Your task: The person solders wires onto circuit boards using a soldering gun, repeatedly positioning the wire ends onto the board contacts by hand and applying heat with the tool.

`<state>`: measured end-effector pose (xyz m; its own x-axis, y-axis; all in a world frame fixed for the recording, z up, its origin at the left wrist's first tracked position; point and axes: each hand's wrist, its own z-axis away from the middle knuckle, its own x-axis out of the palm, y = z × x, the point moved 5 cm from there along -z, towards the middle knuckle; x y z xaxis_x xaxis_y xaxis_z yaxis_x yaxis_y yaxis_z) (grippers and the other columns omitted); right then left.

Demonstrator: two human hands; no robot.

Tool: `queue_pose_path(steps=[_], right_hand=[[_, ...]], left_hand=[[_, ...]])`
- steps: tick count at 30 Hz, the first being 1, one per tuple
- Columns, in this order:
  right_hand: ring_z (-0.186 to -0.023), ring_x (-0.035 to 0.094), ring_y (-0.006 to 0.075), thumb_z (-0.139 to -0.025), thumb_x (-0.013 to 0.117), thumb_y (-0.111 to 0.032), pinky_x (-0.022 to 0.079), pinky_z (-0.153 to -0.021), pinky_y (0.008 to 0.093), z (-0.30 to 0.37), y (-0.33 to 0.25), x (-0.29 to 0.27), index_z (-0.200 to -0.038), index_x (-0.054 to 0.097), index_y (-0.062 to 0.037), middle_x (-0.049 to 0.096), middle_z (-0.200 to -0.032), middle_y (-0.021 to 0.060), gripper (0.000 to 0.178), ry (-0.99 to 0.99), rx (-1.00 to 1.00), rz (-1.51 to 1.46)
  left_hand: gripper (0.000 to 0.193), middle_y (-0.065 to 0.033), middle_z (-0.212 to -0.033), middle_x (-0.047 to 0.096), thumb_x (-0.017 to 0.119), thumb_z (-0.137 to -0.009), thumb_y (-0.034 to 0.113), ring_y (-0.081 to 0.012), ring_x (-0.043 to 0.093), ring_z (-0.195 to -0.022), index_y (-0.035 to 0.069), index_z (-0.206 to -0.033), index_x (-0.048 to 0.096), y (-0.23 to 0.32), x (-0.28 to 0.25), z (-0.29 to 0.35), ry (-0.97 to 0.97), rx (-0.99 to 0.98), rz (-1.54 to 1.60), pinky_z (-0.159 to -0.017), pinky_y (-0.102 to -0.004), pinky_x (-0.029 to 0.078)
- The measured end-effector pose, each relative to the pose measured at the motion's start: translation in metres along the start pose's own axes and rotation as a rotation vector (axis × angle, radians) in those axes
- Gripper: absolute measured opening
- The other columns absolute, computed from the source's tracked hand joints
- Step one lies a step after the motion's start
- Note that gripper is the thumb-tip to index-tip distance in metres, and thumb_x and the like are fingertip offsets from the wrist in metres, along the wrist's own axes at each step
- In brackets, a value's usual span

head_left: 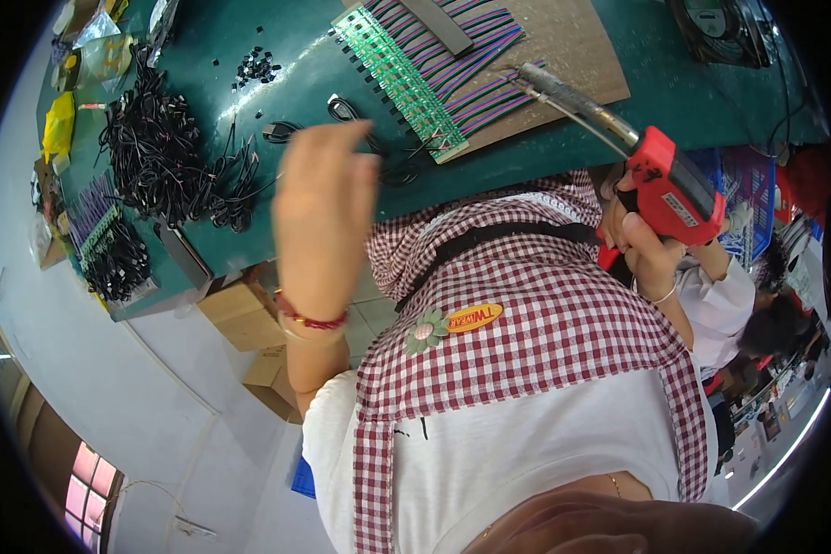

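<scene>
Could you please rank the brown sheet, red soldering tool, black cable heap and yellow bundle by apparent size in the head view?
Brown sheet
Red soldering tool and black cable heap: too alike to rank
Yellow bundle

Around the green table (297, 46) are pale floor tiles (371, 317), a white wall (180, 383) and a gridded window (88, 489).

Red soldering gun (657, 175) (apron (545, 314) in maroon-and-white check)

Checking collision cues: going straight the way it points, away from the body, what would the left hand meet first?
Likely the looped black cable lying just beyond the left hand on the green table. The hand is blurred and its height unclear, so it might pass above.
</scene>
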<state>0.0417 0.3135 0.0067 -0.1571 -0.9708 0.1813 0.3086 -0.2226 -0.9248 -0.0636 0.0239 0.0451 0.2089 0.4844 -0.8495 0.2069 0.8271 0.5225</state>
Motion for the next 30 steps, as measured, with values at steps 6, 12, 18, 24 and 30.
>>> queue_pose_path(steps=[6, 12, 18, 24, 30], right_hand=[[-0.045, 0.036, 0.0093, -0.084, 0.056, -0.015, 0.034, -0.045, 0.0238, -0.019, -0.020, 0.007, -0.112, 0.042, 0.0036, 0.041, -0.056, 0.0025, 0.037, -0.007, -0.067, -0.054], [-0.045, 0.037, 0.0099, -0.084, 0.058, -0.012, 0.035, -0.044, 0.0252, -0.026, -0.032, 0.012, -0.111, 0.043, 0.0054, 0.042, -0.056, 0.0029, 0.036, -0.030, -0.113, -0.112], [-0.046, 0.037, 0.0095, -0.085, 0.059, -0.017, 0.034, -0.045, 0.0247, -0.027, -0.039, 0.011, -0.113, 0.042, 0.0036, 0.041, -0.056, 0.0020, 0.039, -0.024, -0.153, -0.094], [-0.046, 0.036, 0.0084, -0.086, 0.057, -0.014, 0.035, -0.047, 0.0238, -0.039, -0.045, 0.025, -0.112, 0.044, 0.0037, 0.041, -0.056, 0.0021, 0.034, -0.066, -0.166, -0.125], [-0.049, 0.039, 0.0090, -0.086, 0.056, -0.009, 0.036, -0.049, 0.0237, -0.035, -0.051, 0.037, -0.117, 0.044, 0.0040, 0.044, -0.061, 0.0032, 0.037, -0.065, -0.206, -0.172]], left_hand=[[0.030, -0.0062, -0.110, 0.055, 0.070, -0.076, 0.009, -0.0276, 0.050, -0.107, 0.008, -0.103, 0.059, -0.077, -0.013, 0.017, 0.058, -0.037, -0.464, -0.087, -0.0414, 0.040], [0.025, -0.0071, -0.112, 0.054, 0.068, -0.077, 0.007, -0.0291, 0.049, -0.108, 0.008, -0.099, 0.056, -0.086, -0.016, 0.022, 0.107, 0.094, -0.426, -0.092, -0.0416, 0.037], [0.042, -0.0093, -0.124, 0.051, 0.072, -0.074, 0.012, -0.0306, 0.045, -0.119, 0.009, -0.113, 0.055, -0.107, -0.043, 0.039, 0.110, -0.103, -0.367, -0.102, -0.0459, 0.031], [0.033, -0.0054, -0.112, 0.056, 0.072, -0.073, 0.015, -0.0257, 0.051, -0.112, 0.011, -0.103, 0.057, -0.068, -0.009, 0.019, 0.058, 0.249, -0.343, -0.104, -0.0516, 0.029], [0.017, -0.0084, -0.087, 0.061, 0.057, -0.082, -0.005, -0.0181, 0.059, -0.071, 0.001, -0.096, 0.049, -0.078, -0.015, 0.013, 0.184, -0.020, 0.434, -0.065, -0.0299, 0.049]])
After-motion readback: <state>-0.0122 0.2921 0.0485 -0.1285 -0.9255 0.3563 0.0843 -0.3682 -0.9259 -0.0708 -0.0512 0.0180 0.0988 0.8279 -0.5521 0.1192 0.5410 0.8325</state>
